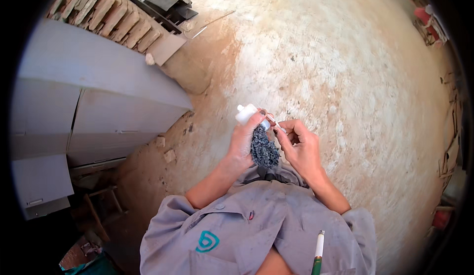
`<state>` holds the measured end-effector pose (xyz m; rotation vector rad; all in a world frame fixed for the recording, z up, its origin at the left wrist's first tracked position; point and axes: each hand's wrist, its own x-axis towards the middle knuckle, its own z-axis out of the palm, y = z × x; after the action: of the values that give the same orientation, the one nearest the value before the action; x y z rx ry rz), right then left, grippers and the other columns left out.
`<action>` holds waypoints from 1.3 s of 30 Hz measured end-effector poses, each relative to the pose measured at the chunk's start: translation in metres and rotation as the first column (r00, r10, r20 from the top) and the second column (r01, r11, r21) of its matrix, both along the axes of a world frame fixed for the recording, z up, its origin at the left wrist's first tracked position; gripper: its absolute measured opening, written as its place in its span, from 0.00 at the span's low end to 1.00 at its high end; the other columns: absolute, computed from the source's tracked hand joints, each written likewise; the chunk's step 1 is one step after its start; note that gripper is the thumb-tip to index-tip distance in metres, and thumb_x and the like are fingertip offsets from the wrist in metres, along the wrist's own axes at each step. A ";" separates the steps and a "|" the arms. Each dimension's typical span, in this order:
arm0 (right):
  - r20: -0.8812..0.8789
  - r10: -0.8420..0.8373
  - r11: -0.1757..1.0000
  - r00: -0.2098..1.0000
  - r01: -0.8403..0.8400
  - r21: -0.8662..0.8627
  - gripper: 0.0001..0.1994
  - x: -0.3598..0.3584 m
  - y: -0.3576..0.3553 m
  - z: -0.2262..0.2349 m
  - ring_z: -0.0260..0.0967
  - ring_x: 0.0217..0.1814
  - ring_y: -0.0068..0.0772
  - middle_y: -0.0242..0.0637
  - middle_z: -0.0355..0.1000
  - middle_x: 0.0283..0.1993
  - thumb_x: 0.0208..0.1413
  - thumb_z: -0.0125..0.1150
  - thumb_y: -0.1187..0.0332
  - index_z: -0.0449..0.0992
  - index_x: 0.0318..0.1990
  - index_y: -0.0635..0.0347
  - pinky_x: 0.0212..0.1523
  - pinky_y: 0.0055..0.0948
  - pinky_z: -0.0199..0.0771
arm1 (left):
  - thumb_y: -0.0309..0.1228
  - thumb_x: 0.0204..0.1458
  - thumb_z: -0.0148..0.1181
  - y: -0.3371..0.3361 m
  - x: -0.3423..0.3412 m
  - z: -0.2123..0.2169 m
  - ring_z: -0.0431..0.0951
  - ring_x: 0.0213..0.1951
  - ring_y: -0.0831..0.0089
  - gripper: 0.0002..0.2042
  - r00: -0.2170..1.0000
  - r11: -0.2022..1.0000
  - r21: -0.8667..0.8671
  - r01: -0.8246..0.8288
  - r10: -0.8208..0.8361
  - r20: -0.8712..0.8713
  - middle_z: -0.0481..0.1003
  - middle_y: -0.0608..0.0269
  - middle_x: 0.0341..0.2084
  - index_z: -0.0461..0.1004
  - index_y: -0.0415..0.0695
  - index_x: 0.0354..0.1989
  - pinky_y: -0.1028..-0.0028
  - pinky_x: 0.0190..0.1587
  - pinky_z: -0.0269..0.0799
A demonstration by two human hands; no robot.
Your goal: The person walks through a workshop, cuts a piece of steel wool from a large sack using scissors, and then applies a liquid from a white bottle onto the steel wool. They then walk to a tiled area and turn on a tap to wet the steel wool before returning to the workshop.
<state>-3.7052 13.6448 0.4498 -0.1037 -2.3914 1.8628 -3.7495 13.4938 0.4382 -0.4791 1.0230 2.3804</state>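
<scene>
Small white bottle [246, 113] in the left hand [241, 141], knobbed end toward 10 o'clock.
The bottle sits just above the picture's centre, its long axis running from 10 to 4 o'clock; what is in it cannot be told. The left thumb and fingers close around its lower end, and a dark grey fuzzy cloth [264, 150] hangs against that hand, at 5 o'clock from the bottle. Near 4 o'clock, the right hand [300, 145] pinches a thin white stick [277, 123] between narrowed fingertips, the stick also slanting from 10 to 4. Farther out, a grey shirt [306, 220] fills 6 o'clock; a grey cabinet [113, 109] stands at 9, its contents hidden; stacked slabs [112, 16] lie at 10.
</scene>
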 end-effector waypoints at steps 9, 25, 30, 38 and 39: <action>0.144 0.064 0.836 0.987 0.026 -0.547 0.07 -0.201 0.122 -0.002 0.71 0.27 0.19 0.37 0.76 0.37 0.67 0.47 0.72 0.68 0.47 0.63 0.26 0.20 0.70 | 0.32 0.54 0.62 0.128 -0.222 0.017 0.78 0.32 0.76 0.10 0.993 0.994 -0.084 0.072 -0.079 -0.093 0.77 0.61 0.35 0.70 0.45 0.41 0.78 0.27 0.73; 0.196 0.350 0.785 0.916 -0.172 -0.596 0.07 -0.628 0.313 -0.015 0.71 0.49 0.28 0.43 0.60 0.64 0.65 0.51 0.70 0.69 0.47 0.60 0.44 0.26 0.76 | 0.38 0.49 0.66 0.300 -0.569 -0.015 0.75 0.21 0.75 0.14 0.994 0.995 0.004 0.102 -0.102 -0.043 0.73 0.65 0.26 0.71 0.45 0.37 0.78 0.21 0.70; 0.267 0.334 0.790 0.904 -0.114 -0.602 0.07 -0.773 0.350 -0.032 0.71 0.48 0.27 0.36 0.65 0.57 0.65 0.53 0.69 0.73 0.46 0.59 0.47 0.28 0.75 | 0.36 0.50 0.65 0.342 -0.707 -0.020 0.73 0.19 0.75 0.11 0.998 0.995 -0.098 0.002 -0.007 -0.057 0.73 0.63 0.23 0.72 0.44 0.34 0.77 0.19 0.68; 0.142 0.145 0.926 0.979 -0.084 -0.367 0.05 -0.980 0.453 -0.022 0.71 0.37 0.21 0.32 0.73 0.37 0.60 0.55 0.77 0.75 0.42 0.63 0.40 0.21 0.71 | 0.26 0.49 0.63 0.425 -0.964 -0.015 0.75 0.34 0.82 0.07 0.929 0.960 -0.128 0.250 -0.275 -0.246 0.77 0.70 0.31 0.77 0.43 0.37 0.79 0.38 0.70; 0.138 0.139 0.933 0.981 -0.084 -0.349 0.04 -1.004 0.465 -0.018 0.71 0.35 0.21 0.32 0.74 0.35 0.59 0.55 0.78 0.75 0.41 0.64 0.39 0.21 0.72 | 0.26 0.49 0.63 0.433 -0.992 -0.016 0.75 0.36 0.82 0.08 0.910 0.945 -0.155 0.287 -0.319 -0.263 0.77 0.70 0.32 0.78 0.43 0.38 0.78 0.40 0.70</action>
<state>-4.7093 14.1094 0.4319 -0.1538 -2.1807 2.3959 -4.7417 13.9267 0.4221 -0.0048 1.2623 2.1550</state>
